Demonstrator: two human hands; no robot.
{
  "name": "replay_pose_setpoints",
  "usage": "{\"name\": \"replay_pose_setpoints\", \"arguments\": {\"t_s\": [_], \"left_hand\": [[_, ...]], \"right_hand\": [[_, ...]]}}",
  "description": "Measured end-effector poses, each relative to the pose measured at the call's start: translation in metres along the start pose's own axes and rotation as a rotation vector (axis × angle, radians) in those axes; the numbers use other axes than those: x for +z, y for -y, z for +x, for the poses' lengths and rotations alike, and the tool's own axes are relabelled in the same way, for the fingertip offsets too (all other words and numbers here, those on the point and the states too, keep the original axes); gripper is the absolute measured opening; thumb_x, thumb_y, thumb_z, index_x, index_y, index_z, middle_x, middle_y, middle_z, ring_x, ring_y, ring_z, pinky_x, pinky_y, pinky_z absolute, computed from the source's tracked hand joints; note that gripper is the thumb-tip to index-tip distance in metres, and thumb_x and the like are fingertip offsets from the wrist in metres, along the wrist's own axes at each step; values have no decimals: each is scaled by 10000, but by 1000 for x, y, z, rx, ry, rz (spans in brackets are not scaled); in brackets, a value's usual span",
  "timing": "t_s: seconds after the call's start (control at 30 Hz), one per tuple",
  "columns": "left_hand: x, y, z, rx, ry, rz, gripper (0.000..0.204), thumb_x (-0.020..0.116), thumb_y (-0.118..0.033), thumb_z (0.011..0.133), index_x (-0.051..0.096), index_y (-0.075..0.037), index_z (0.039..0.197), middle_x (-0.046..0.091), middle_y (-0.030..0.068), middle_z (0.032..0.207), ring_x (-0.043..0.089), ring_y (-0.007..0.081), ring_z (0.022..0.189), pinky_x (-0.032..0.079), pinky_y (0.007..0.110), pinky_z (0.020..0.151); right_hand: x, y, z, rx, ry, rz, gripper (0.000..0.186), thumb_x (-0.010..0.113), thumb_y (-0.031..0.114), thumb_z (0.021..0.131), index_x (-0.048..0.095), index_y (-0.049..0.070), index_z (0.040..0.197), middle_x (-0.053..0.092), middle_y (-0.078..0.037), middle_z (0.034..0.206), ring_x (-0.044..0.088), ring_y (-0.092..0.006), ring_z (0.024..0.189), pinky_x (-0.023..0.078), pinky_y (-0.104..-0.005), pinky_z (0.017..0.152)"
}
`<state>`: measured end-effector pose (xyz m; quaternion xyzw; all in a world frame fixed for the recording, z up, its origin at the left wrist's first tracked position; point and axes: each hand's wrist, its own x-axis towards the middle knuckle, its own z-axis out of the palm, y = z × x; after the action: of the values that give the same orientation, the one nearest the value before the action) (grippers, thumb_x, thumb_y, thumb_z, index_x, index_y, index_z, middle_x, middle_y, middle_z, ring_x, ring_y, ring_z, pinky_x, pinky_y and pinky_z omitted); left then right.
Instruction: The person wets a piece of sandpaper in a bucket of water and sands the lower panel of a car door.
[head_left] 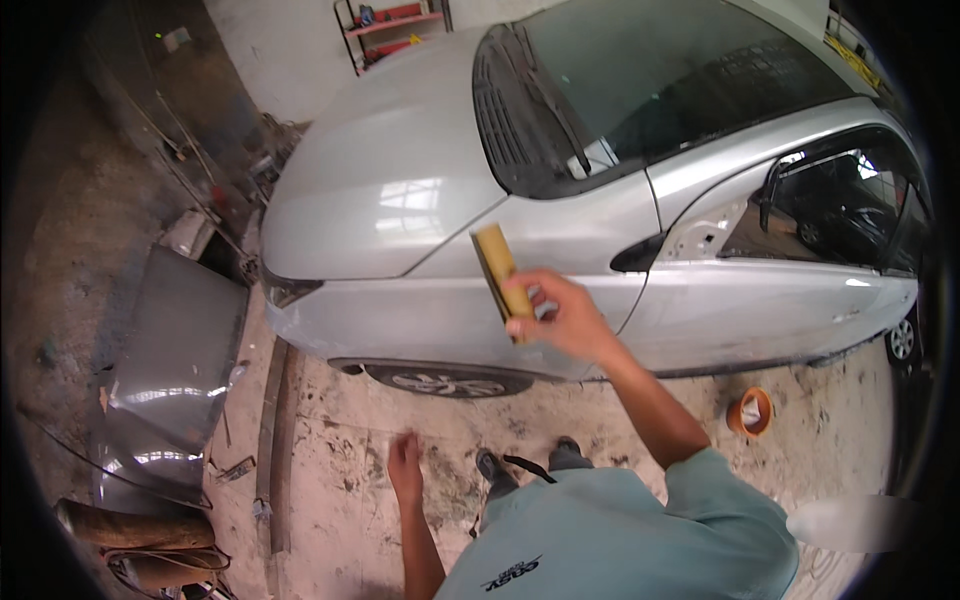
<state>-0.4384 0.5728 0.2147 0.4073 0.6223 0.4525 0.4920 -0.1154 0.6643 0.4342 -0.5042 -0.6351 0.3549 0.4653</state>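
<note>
My right hand (562,312) is closed around the lower end of a long yellow sanding block (492,246), with a dark edge along its left side. The block is tilted and lies over the front fender (430,310) of a silver car; whether it touches the panel I cannot tell. Below the fender sits the front wheel (440,384), partly under the arch. My left hand (404,468) hangs low above the floor, away from the car, its fingers smeared by motion.
An orange bucket (750,412) with something white inside stands on the floor at the right. At the left lie a loose grey body panel (180,340), a long metal strip (272,450) and a rusty cylinder (130,525). A red shelf rack (400,22) stands behind the car.
</note>
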Motion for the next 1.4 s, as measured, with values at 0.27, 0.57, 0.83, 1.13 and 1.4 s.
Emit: {"name": "replay_pose_setpoints", "arguments": {"t_s": [0.27, 0.57, 0.83, 1.13, 1.4], "left_hand": [[120, -168, -11, 116, 813, -307, 346, 595, -46, 877, 500, -20, 1210, 567, 107, 1155, 589, 126, 953, 491, 264, 803], [171, -132, -82, -33, 1051, -173, 277, 613, -59, 877, 559, -3, 1143, 639, 64, 991, 583, 78, 866, 479, 224, 723], [179, -126, -157, 368, 1106, -76, 390, 605, 8, 846, 497, -18, 1219, 644, 54, 918, 496, 22, 671, 384, 158, 573], [152, -112, -157, 611, 881, 95, 233, 562, 54, 825, 669, -36, 1011, 591, -6, 818, 425, 25, 604, 315, 173, 508], [92, -107, -103, 737, 497, 261, 241, 483, 69, 865, 629, 17, 1049, 562, 10, 870, 507, 50, 727, 397, 175, 603]], "right_hand": [[49, -4, -128, 105, -280, -43, 437, 749, 94, 731, 573, 120, 1130, 569, -89, 1076, 616, -193, 841, 544, -284, 636], [34, 24, -253, 369, -647, 81, 498, 578, 25, 798, 436, 117, 1266, 598, -165, 1056, 661, -250, 827, 551, -321, 648], [40, 13, -323, 155, -784, -262, 395, 600, 51, 794, 501, 110, 1172, 570, -140, 1115, 620, -236, 715, 494, -299, 637], [47, 10, -337, 265, -1008, 137, 496, 638, 1, 776, 442, 113, 1218, 612, -90, 966, 593, -118, 832, 468, -235, 681], [50, -20, -311, 280, -976, 499, 641, 584, -54, 767, 347, 116, 1337, 597, -142, 1013, 595, -164, 913, 491, -285, 785]]}}
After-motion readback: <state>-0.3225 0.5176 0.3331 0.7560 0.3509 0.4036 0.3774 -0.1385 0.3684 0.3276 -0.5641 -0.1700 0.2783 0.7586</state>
